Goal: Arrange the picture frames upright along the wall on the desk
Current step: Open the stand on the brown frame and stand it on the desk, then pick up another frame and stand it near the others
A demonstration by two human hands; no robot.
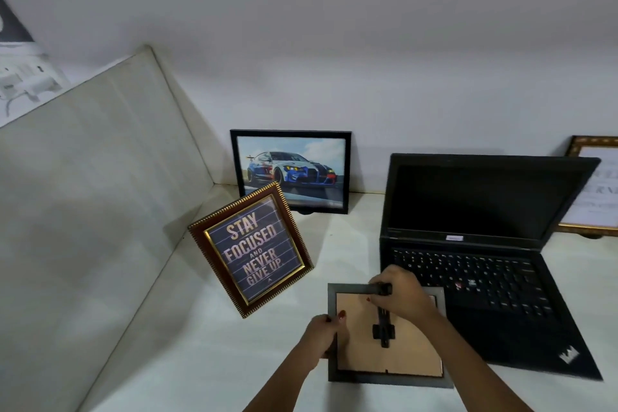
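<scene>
A grey picture frame (374, 378) is held face down over the desk, showing its tan backboard and a black stand strut (384, 328). My left hand (321, 338) grips the frame's left edge. My right hand (404, 291) pinches the top end of the strut near the frame's upper edge. A brown and gold frame (250, 249) with "Stay focused and never give up" stands tilted on the desk (200, 361). A black frame with a race car picture (291, 170) stands upright against the back wall. A gold frame (595, 187) stands at the far right.
An open black laptop (485, 244) sits right of centre, its front left corner under the grey frame. A pale side panel (87, 211) walls off the desk's left. The white back wall (334, 60) runs behind the frames.
</scene>
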